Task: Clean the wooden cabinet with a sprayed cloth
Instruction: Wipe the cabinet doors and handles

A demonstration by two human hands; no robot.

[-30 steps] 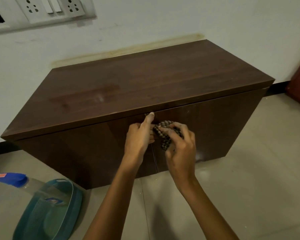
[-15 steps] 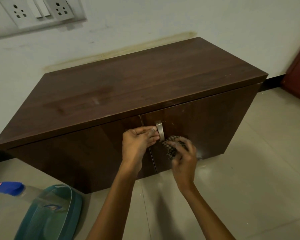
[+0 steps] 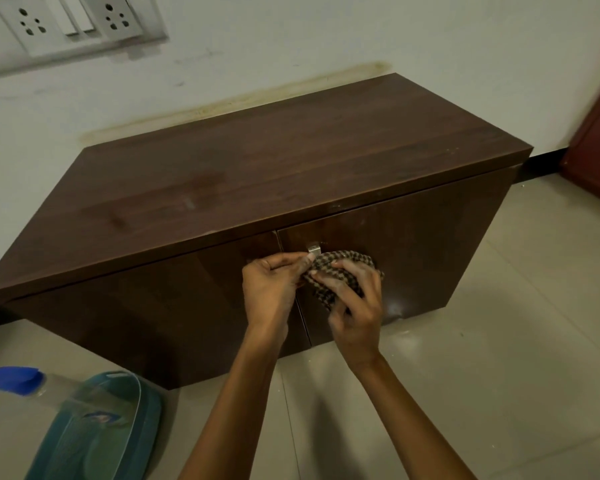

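A low dark wooden cabinet [image 3: 257,174] with two front doors stands against the white wall. A small metal handle [image 3: 313,248] shows at the top of the right door, just above my fingers. My right hand [image 3: 355,306] grips a bunched checked cloth [image 3: 340,268] against the right door below the handle. My left hand [image 3: 274,285] pinches the cloth's left edge, beside the seam between the doors. A dull streak marks the cabinet top at the left.
A clear spray bottle with a blue cap [image 3: 13,379] lies on the tiled floor at the lower left, next to a teal plastic basin [image 3: 94,434]. A socket panel [image 3: 66,22] sits on the wall above. A reddish door frame [image 3: 596,133] stands at the right.
Both hands have come together on the cloth again. The cloth has moved up to cover most of the handle, and my left hand has shifted from the handle to the cloth's edge.
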